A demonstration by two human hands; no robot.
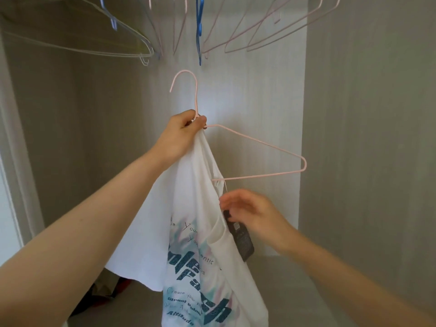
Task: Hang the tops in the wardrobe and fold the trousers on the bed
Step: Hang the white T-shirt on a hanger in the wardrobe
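A white T-shirt [188, 220] with teal lettering hangs half on a pink wire hanger [259, 147] inside the wardrobe. My left hand [184, 133] grips the hanger at the base of its hook, together with the shirt's bunched neck. The hanger's right arm sticks out bare from the neck opening. Lower right, my right hand [250, 213] pinches the shirt's edge near a dark tag [243, 239] that dangles from the shirt.
Several wire hangers [132, 36] in white, blue and pink hang from above at the top of the wardrobe. The grey wardrobe walls [365, 138] close in left and right. A grey shelf floor [295, 279] lies below, with dark and red items [106, 291] at lower left.
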